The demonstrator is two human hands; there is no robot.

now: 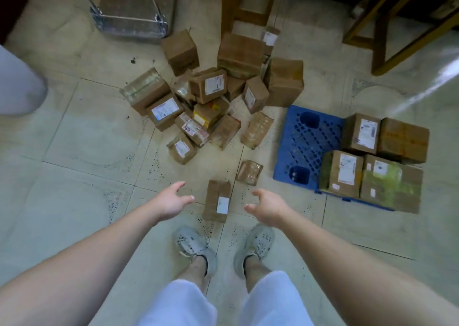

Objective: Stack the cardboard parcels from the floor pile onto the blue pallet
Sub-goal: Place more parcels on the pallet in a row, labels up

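4 parcels on blue pallet; pile on tiled floor; left hand, right hand empty, fingers apart

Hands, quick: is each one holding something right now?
Left hand: open, holding nothing, not touching the nearest parcel.
Right hand: open, holding nothing.

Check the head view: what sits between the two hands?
One small cardboard parcel, white label up, lies on the floor between the left hand and right hand, head view. Neither touches it.
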